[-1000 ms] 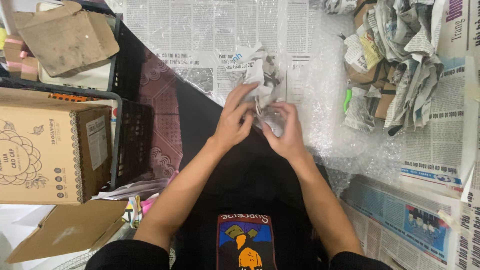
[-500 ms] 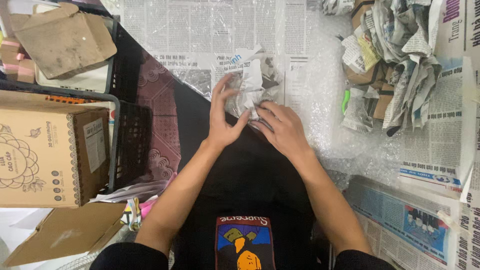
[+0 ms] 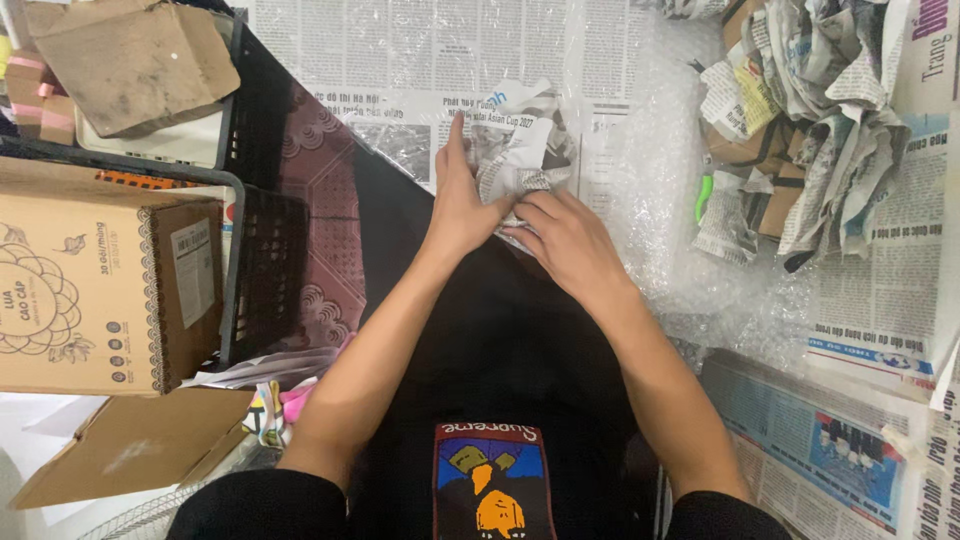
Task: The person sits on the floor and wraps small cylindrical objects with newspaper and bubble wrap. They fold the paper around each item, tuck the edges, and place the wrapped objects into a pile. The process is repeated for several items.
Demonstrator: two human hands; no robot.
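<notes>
1. Centre of the floor, on a flat newspaper sheet (image 3: 400,60): a crumpled newspaper bundle (image 3: 525,140) sits just past the person's knees, with both hands on it.
2. Left hand (image 3: 462,205): fingers together and extended, palm pressed flat against the bundle's left side.
3. Right hand (image 3: 568,240): curled over the near edge, fingertips tucking paper in under the bundle. Whether it pinches a fold I cannot tell.
4. Judgement: wrapping step. Keep the left palm as the backstop, roll folds tight with the right, and avoid loose corners.
5. Bubble wrap (image 3: 665,200) lies just right of the bundle, with a pile of wrapped parcels (image 3: 800,130) beyond it and a cardboard box (image 3: 95,290) well apart on the left.
</notes>
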